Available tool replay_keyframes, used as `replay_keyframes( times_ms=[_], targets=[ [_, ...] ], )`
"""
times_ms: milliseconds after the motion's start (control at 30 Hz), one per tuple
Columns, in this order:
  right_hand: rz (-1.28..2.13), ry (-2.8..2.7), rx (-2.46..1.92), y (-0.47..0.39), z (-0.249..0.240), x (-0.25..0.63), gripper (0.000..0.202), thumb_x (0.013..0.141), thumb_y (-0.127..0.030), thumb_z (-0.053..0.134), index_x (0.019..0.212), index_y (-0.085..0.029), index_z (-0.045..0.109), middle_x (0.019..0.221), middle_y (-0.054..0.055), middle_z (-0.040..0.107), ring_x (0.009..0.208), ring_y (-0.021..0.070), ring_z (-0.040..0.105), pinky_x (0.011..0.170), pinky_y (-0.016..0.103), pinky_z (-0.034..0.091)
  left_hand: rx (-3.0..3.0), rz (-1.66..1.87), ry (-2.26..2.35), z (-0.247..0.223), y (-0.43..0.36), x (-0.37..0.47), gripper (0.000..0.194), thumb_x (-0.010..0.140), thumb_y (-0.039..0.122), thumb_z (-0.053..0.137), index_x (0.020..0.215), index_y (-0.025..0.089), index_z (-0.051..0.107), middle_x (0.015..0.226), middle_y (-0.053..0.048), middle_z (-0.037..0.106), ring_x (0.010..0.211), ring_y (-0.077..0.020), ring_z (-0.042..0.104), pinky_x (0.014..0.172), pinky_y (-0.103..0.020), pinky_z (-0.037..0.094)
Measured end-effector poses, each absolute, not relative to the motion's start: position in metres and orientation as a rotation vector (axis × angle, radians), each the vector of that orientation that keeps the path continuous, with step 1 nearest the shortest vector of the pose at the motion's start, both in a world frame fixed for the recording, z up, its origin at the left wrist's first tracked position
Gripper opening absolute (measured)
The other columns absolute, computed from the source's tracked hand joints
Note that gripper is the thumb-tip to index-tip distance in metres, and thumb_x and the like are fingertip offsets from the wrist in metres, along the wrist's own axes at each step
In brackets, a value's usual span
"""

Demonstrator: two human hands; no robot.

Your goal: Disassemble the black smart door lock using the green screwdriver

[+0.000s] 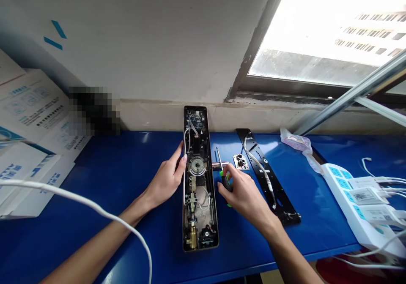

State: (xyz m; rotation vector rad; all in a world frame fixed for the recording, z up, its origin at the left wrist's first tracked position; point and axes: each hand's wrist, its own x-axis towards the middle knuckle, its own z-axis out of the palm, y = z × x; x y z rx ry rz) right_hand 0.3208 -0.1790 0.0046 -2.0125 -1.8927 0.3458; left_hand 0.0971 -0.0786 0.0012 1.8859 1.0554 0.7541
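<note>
A long, open door lock housing (200, 193) lies lengthwise in front of me. Its circuit board, round spindle hub, brass cylinder and white wires are exposed. My left hand (168, 177) grips its left edge, thumb on the rim; the other fingers are partly hidden. In my right hand (245, 191), just right of the housing, is a screwdriver (225, 182) with a green and black handle, its shaft pointing up and away. A metallic lever handle (217, 165) sticks out from the housing's right side. Beyond my right hand lies a small square metal plate (241, 162) with a black part.
A black back plate (264, 170) with a white cable lies on the blue table (127, 157). A plastic bag (296, 142) and a white power strip (345, 203) with chargers are farther right. White boxes (38, 110) stand left; a white cable (104, 214) crosses above my left forearm.
</note>
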Motion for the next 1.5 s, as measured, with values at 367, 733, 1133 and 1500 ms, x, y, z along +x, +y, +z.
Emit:
replay_keyframes(
  times_ms=[367, 733, 1133, 1500],
  targets=[
    [0.128, -1.754, -1.998, -0.202, -0.025, 0.289, 0.004, 0.094, -0.022, 0.052, 0.094, -0.024, 0.048, 0.085, 0.001, 0.062, 0.064, 0.0149, 0.057, 0.055, 0.025, 0.035, 1.908, 0.726, 1.066, -0.001, -0.095, 0.083, 0.065, 0.107, 0.049, 0.038, 0.165, 0.021, 0.023, 0.159, -0.005, 0.047, 0.146, -0.0265, 0.048, 0.119, -0.037, 0.042],
    [0.097, -1.743, -2.042, -0.202, -0.022, 0.298, 0.010, 0.095, -0.026, 0.049, 0.088, -0.024, 0.043, 0.081, 0.001, 0.059, 0.059, 0.0150, 0.054, 0.053, 0.027, 0.032, 1.881, 0.756, 1.126, 0.002, -0.111, 0.092, 0.062, 0.107, 0.044, 0.039, 0.163, 0.019, 0.029, 0.133, -0.007, 0.072, 0.106, -0.0243, 0.074, 0.093, -0.034, 0.058],
    [0.088, -1.763, -2.082, -0.197, -0.013, 0.319, 0.012, 0.097, -0.028, 0.049, 0.086, -0.024, 0.044, 0.075, 0.000, 0.059, 0.057, 0.0146, 0.051, 0.054, 0.028, 0.030, 1.819, 0.731, 1.099, 0.005, -0.122, 0.104, 0.065, 0.107, 0.045, 0.040, 0.164, 0.019, 0.026, 0.105, -0.005, 0.078, 0.080, -0.0192, 0.071, 0.080, -0.031, 0.058],
    [0.081, -1.792, -2.058, -0.195, -0.012, 0.320, 0.012, 0.097, -0.028, 0.048, 0.086, -0.023, 0.048, 0.077, 0.002, 0.063, 0.059, 0.0146, 0.053, 0.056, 0.028, 0.032, 1.859, 0.802, 1.136, 0.003, -0.116, 0.109, 0.071, 0.103, 0.043, 0.044, 0.164, 0.012, 0.023, 0.072, -0.001, 0.073, 0.055, -0.0162, 0.061, 0.056, -0.027, 0.053]
  ],
)
